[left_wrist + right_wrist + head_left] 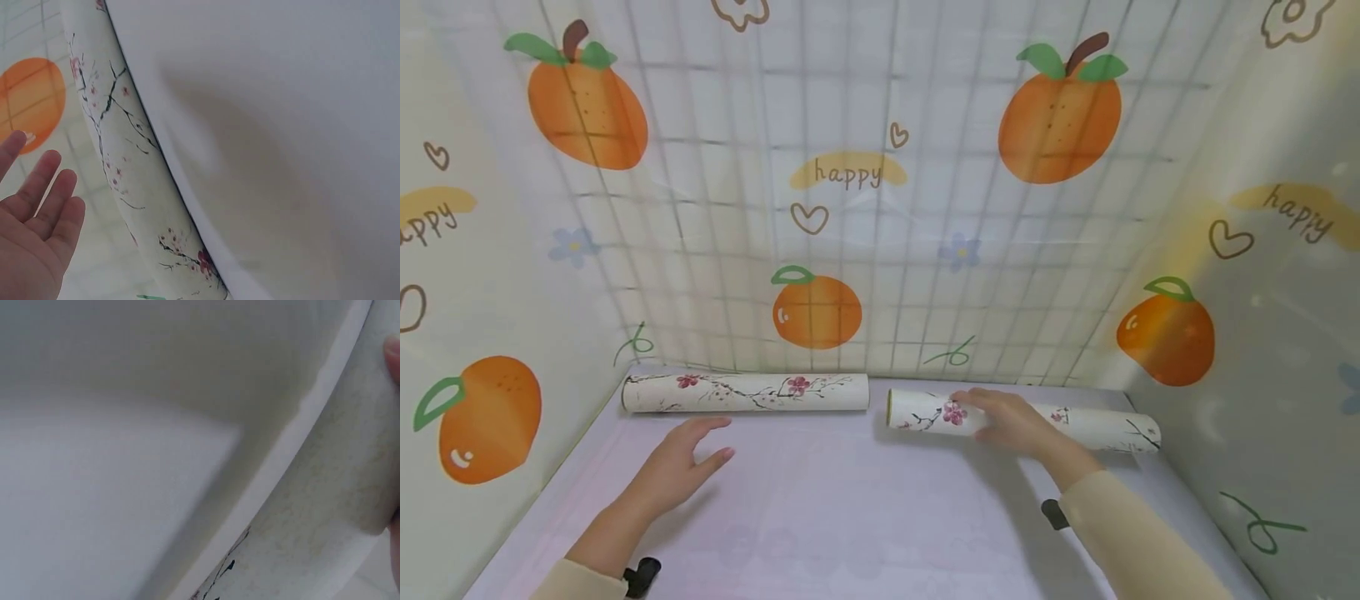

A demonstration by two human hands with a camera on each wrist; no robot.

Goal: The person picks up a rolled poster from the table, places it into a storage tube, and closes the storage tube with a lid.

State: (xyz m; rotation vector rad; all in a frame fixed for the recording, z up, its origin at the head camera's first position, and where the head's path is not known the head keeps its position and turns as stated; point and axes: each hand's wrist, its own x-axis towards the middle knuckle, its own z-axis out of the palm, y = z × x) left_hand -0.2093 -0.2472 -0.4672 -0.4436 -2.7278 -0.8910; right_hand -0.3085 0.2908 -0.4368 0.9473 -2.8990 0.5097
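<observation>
On the left at the back of the table lies a white roll of wallpaper point(745, 393) with a plum-blossom print. My left hand point(666, 475) is in front of it, fingers spread and touching nothing; the left wrist view shows the same hand point(37, 231) beside the patterned roll point(134, 162). Over to the right, my right hand point(1011, 423) grips a second, similar roll point(1093, 427) around its middle, thumb on the near side. That roll slants, and a shadow falls below it. In the right wrist view only parts of the fingers point(394, 356) show against the roll point(319, 487).
A pale lilac table surface point(820, 508) spreads in front of both rolls. Behind it hangs a sheet point(880, 108) printed with oranges, over a wire grid. Printed side sheets point(1277, 350) close in the table left and right. Small black pieces point(1055, 514) sit at each wrist.
</observation>
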